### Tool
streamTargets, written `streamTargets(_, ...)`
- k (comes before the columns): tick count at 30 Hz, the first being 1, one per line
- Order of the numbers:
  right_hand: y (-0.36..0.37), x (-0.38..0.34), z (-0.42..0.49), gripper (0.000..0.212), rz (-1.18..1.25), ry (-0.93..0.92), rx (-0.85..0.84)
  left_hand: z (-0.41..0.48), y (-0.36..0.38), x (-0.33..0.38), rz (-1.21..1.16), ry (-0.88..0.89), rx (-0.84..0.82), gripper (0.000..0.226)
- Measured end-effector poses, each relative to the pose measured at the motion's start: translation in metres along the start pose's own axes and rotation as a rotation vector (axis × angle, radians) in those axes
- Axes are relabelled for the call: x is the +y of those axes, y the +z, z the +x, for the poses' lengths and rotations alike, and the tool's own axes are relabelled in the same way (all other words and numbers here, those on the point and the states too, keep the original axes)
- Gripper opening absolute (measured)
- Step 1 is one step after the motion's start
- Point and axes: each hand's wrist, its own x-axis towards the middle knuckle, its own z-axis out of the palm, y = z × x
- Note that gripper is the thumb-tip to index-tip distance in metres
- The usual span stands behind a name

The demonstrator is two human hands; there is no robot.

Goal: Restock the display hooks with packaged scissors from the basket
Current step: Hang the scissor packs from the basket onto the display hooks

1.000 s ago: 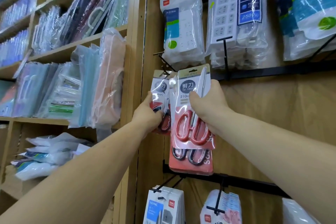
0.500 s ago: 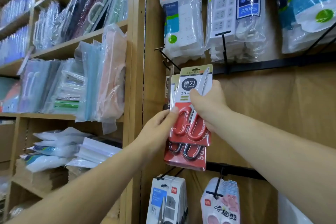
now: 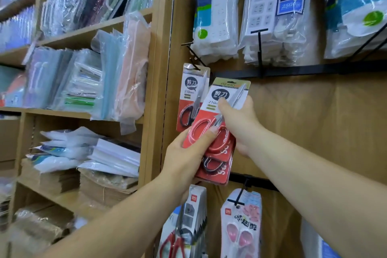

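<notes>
A pack of red-handled scissors [image 3: 227,93] is held up in front of the wooden display panel [image 3: 314,132], near its left edge and tilted so its top leans right. A second pack with dark handles [image 3: 213,166] lies directly behind it, showing below its lower edge. The left hand [image 3: 184,157] grips the bottom of the two packs, thumb across the red handles and fingers curled behind. The right hand [image 3: 240,123] pinches them higher up, thumb on the front of the card, fingers hidden behind.

Just to the upper left, another scissors pack [image 3: 193,98] hangs from a black hook [image 3: 193,56] on the panel's left edge. Bagged power strips [image 3: 215,16] hang above a black rail [image 3: 293,70]. More scissors packs [image 3: 243,226] hang below the hands. Wooden shelves [image 3: 83,114] of plastic-wrapped stationery stand to the left.
</notes>
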Motion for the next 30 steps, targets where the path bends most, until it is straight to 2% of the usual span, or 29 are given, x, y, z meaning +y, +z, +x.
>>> streamTargets(2, 0.000, 0.009, -0.006, 0.056, -0.053, -0.002, -0.042, 0.000, 0.001, 0.003, -0.001, -0.012, -0.005, 0.040)
streamTargets(4, 0.001, 0.011, -0.008, 0.086, -0.087, 0.019, -0.062, 0.000, -0.001, 0.003, 0.017, -0.005, -0.013, 0.043)
streamTargets(6, -0.002, 0.014, -0.004, 0.093, -0.075, 0.045, -0.098, 0.001, -0.003, 0.003, 0.016, 0.016, 0.017, 0.047)
streamTargets(9, -0.006, 0.014, -0.014, 0.077, -0.042, 0.048, -0.089, 0.000, 0.000, 0.002, -0.023, 0.033, 0.078, 0.047)
streamTargets(13, -0.006, 0.022, -0.017, 0.087, 0.077, 0.042, 0.071, 0.000, 0.004, 0.006, -0.036, 0.062, 0.084, 0.033)
streamTargets(14, -0.006, 0.022, -0.018, 0.082, 0.111, 0.056, 0.082, -0.001, 0.004, 0.006, -0.039, 0.064, 0.081, 0.030)
streamTargets(17, -0.007, 0.017, -0.018, 0.040, 0.109, 0.054, 0.069, -0.004, 0.007, 0.002, -0.040, 0.050, 0.075, 0.032)
streamTargets(18, -0.007, 0.018, -0.018, 0.034, 0.091, 0.049, 0.070, -0.006, 0.007, 0.001, -0.040, 0.038, 0.076, 0.035)
streamTargets(24, -0.015, 0.028, -0.018, 0.043, 0.056, 0.048, 0.088, -0.009, 0.001, -0.006, -0.116, -0.023, 0.117, 0.041)
streamTargets(28, -0.020, 0.030, -0.023, 0.025, 0.075, 0.011, 0.033, -0.009, 0.000, -0.008, -0.149, 0.002, 0.172, 0.045)
streamTargets(30, -0.022, 0.028, -0.025, 0.025, 0.074, -0.026, -0.003, -0.008, -0.001, -0.007, -0.149, 0.008, 0.195, 0.044)
